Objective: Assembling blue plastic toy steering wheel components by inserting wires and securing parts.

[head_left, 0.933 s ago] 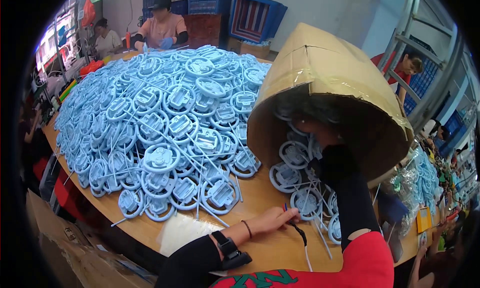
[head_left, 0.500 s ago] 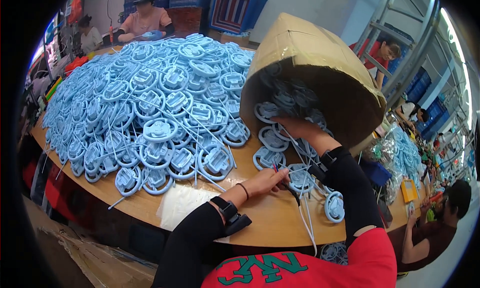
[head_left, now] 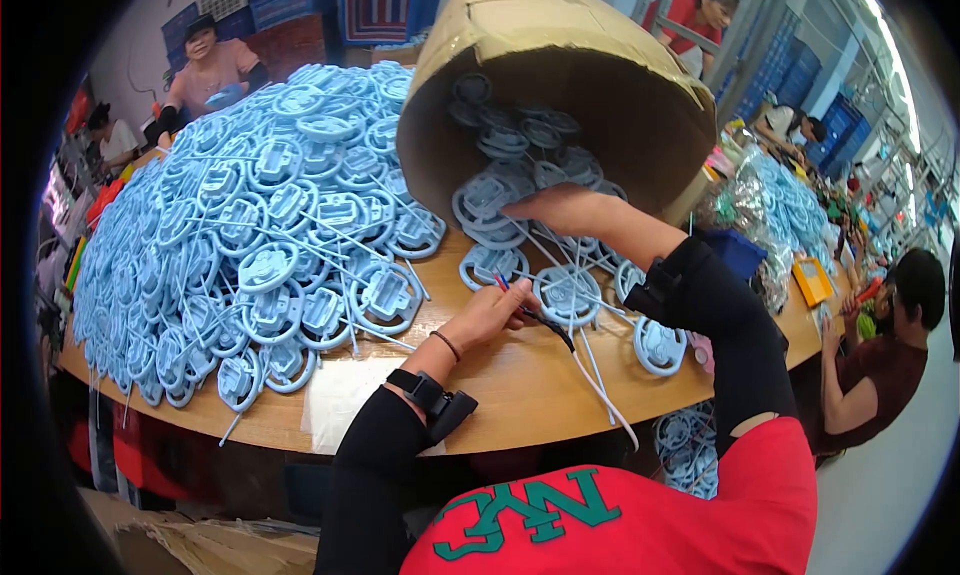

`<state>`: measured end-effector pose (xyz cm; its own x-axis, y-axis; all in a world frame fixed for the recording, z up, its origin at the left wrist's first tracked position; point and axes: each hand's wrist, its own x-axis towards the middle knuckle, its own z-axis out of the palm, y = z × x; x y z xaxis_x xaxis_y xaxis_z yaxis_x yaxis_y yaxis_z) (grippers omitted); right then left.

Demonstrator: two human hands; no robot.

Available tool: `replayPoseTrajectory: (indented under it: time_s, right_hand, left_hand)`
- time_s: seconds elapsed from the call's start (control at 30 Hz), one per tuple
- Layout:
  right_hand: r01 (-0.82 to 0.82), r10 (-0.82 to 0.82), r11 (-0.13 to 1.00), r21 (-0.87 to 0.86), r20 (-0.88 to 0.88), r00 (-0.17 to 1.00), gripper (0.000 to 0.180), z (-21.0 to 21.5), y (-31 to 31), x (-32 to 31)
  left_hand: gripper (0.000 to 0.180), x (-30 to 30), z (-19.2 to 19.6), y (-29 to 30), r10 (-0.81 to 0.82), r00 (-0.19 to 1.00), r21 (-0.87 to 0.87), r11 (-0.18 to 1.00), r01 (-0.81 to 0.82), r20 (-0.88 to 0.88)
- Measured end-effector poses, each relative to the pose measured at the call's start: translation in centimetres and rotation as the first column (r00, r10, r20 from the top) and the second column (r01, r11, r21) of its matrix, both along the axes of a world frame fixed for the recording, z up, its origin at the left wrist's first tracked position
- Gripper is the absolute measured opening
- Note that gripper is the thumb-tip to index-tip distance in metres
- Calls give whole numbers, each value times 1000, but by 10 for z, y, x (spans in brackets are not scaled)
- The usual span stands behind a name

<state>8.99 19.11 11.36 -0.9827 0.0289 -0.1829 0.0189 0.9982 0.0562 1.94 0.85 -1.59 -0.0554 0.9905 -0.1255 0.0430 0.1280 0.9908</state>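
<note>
My left hand (head_left: 488,313) is closed over the tabletop. It holds a cable (head_left: 592,380) with red and blue wire ends, a black section and a white tail running toward the table's front edge. My right hand (head_left: 560,210) reaches into the mouth of a tipped cardboard box (head_left: 560,20). Its fingers grip a light blue plastic ring part (head_left: 487,197); the fingertips are partly hidden. More such parts lie inside the box and spill out below it, among them a ring part (head_left: 568,293) between my hands.
A large heap of light blue ring parts (head_left: 270,215) with thin stems covers the left of the wooden table (head_left: 480,395). A white sheet (head_left: 340,400) lies at the front edge. Co-workers sit at the far left and right. A blue bin (head_left: 735,253) stands beyond my right arm.
The view has shifted, so the box and heap sit further left. My right hand has closed on a ring part at the box mouth. My left hand still holds the cable.
</note>
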Motion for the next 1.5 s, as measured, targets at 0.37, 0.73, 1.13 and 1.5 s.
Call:
replayPoseTrajectory:
  time_s: [0.37, 0.73, 1.13, 1.5]
  right_hand:
    - [313, -357, 933, -176, -359, 863, 48, -9, -38, 176]
    - [574, -573, 813, -95, -307, 760, 53, -103, -67, 177]
    - [241, -292, 954, -178, -375, 880, 49, -98, -60, 118]
    - [78, -615, 677, -732, -505, 606, 62, 11, -59, 150]
  left_hand:
    - [54, 7, 13, -2, -12, 1000, 22, 1000, 12, 27]
    - [53, 33, 28, -19, -261, 958, 35, 965, 259, 115]
    - [51, 37, 24, -17, -209, 977, 40, 977, 208, 51]
    - [54, 34, 36, -19, -50, 995, 252, 967, 26, 90]
